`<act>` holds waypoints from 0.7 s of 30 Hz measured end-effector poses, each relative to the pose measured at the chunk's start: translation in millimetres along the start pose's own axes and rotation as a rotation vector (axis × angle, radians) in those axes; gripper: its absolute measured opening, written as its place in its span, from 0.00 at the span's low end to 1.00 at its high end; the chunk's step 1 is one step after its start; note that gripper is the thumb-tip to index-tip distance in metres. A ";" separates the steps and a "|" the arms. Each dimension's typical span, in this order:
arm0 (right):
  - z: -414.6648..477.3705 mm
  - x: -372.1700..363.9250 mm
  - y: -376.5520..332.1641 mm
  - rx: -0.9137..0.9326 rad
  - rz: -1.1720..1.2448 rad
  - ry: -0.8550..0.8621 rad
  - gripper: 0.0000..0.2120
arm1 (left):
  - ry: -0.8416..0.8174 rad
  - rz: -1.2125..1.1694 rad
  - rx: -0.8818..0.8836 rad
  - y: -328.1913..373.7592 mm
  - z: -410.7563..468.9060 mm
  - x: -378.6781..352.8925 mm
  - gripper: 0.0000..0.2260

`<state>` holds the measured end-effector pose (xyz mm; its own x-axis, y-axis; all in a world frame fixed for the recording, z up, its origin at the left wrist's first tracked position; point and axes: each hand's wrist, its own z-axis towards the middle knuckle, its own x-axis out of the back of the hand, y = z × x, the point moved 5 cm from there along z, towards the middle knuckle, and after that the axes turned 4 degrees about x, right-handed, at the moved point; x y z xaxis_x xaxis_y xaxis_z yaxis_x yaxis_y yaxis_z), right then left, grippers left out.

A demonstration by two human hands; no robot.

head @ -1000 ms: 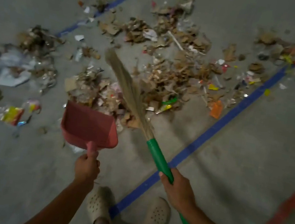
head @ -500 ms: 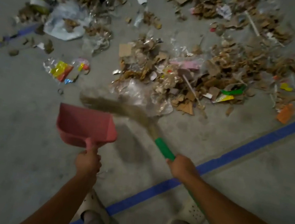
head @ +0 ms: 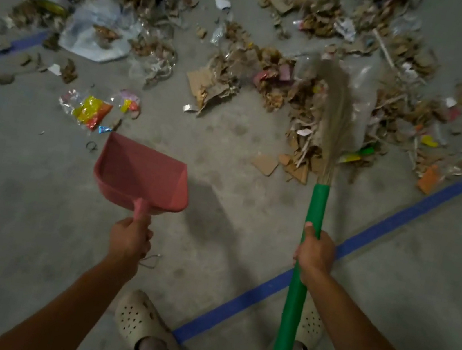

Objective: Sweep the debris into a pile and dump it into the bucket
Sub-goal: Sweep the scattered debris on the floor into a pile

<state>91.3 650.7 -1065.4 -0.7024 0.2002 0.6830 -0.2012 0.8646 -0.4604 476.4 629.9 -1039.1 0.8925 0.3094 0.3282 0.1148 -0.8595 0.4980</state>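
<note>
Left hand: the left hand [head: 130, 239] is closed around the short stub handle of the pink dustpan [head: 141, 175], fingers curled fully round it.
Dustpan: it is held just ahead of the left hand, with its wide open edge turned away from the hand toward the litter. A shadow is cast on the floor [head: 20, 200] beside it, toward the right hand.
Right hand: the right hand [head: 315, 254] is wrapped around the green shaft of the broom [head: 318, 204], with the thumb laid up along the shaft.
Broom: the shaft runs back past the right forearm. The straw bristles [head: 338, 113] are spread well ahead of the right hand, in among the debris, and are blurred.
Debris: the debris [head: 269, 83], mostly torn cardboard and paper, is scattered in a broad band well ahead of both hands. Its near edge is marked by a flat cardboard scrap [head: 265, 164] ahead of the gap between the hands.
Outliers: a shiny foil wrapper [head: 90, 111] lies just beyond the dustpan's far edge. A clear plastic bag [head: 95, 30] lies farther ahead of the left hand.
Open room: bare floor is seen between the two hands and to the outside of the left hand.
Edges: a blue tape line [head: 232, 306] is crossed by the broom shaft just behind the right hand. A second blue line [head: 29, 40] passes under the litter far ahead of the left hand.
Feet: two pale clogs [head: 138, 318] are seen behind the hands, at the near tape line.
</note>
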 end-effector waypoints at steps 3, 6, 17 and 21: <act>-12.3 15.4 -7.3 0.029 0.066 0.036 0.25 | -0.017 0.018 -0.034 10.6 -4.8 -1.9 0.07; -23.7 32.5 -12.3 0.061 0.108 0.023 0.20 | -0.023 0.027 -0.051 15.9 -12.0 -8.3 0.07; -18.8 30.8 38.2 0.283 -0.460 -0.491 0.14 | -0.008 0.040 -0.025 -20.1 -39.2 -63.4 0.17; 27.9 45.4 91.1 0.086 -0.568 -0.508 0.22 | -0.018 0.076 -0.011 -40.4 -47.8 -97.8 0.17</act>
<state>22.0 725.7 -1092.2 -0.6982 -0.5188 0.4932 -0.6633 0.7281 -0.1731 363.6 653.8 -1052.9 0.9060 0.2364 0.3511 0.0422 -0.8758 0.4808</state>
